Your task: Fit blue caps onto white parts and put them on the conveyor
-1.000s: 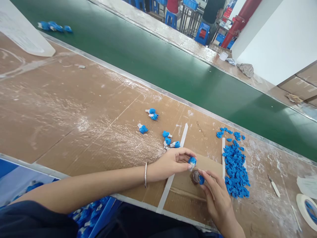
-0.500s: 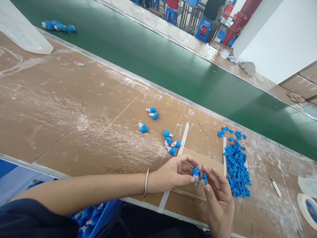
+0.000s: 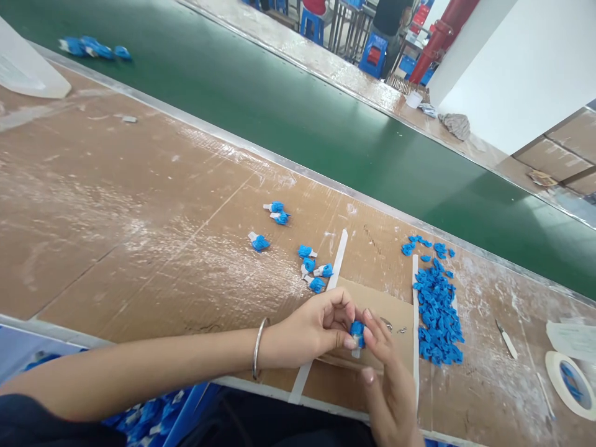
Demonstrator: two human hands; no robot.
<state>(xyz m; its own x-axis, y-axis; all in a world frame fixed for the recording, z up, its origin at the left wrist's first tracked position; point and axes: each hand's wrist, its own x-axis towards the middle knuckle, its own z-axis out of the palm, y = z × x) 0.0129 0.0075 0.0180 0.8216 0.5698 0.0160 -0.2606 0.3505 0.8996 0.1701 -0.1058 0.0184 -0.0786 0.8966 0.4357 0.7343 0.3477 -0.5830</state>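
Between thumb and fingers, my left hand (image 3: 321, 326) pinches a small blue and white piece (image 3: 357, 333) above a cardboard sheet (image 3: 395, 307). The fingertips of my right hand (image 3: 388, 372) press on the right side of that same piece, with the thumb apart below. Just right of the sheet lies a heap of small blue parts (image 3: 440, 316). Several finished-looking blue and white pieces (image 3: 316, 284) are scattered on the table to the upper left of my hands.
A green conveyor belt (image 3: 279, 133) crosses behind the table, carrying blue pieces (image 3: 95, 48) at far left. A knife (image 3: 506, 340) and tape roll (image 3: 570, 383) lie right. A bin of blue pieces (image 3: 153, 416) sits below the front edge. A person (image 3: 390, 17) is beyond.
My right hand has moved left, bringing the separate blue part it held against the piece in my left hand. The view has shifted slightly.
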